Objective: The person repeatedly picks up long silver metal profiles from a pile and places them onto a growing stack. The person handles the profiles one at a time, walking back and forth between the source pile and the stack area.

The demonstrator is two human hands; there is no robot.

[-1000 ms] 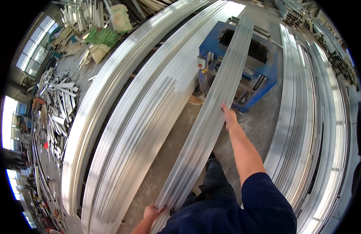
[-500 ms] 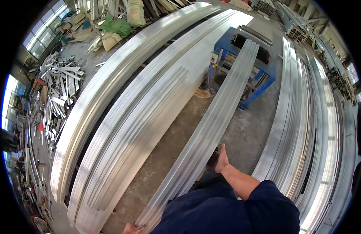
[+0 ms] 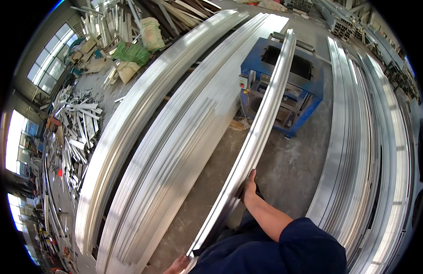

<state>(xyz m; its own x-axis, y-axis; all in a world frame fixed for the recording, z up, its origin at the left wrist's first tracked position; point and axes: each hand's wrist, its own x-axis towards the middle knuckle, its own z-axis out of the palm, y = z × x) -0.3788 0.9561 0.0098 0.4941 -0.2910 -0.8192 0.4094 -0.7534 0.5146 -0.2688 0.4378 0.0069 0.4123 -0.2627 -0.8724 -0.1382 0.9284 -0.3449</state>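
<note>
A long silvery metal profile [image 3: 255, 137] runs diagonally from my body toward a blue machine [image 3: 253, 64]. It is tilted on its side, so a narrow bright edge faces up. My right hand [image 3: 249, 188] is closed on its right edge about midway, thumb on top and the other fingers mostly hidden behind it. Near the lower edge of the view, my left hand [image 3: 177, 265] grips the profile's near end, its fingers partly cut off by the frame. At the far end the profile passes above the machine's dark top; whether it touches there I cannot tell.
Long stacked profiles [image 3: 170, 182] lie to the left, with another bright stack [image 3: 152, 86] beyond. More profiles [image 3: 338, 150] line the right side. Metal offcuts [image 3: 86, 121] are heaped at far left, near green sacks [image 3: 131, 54]. Concrete floor [image 3: 289, 169] separates the stacks.
The profile has been turned from lying flat, broad ribbed face up, onto its edge. My right hand has shifted slightly left with it; my left hand has moved up and to the right.
</note>
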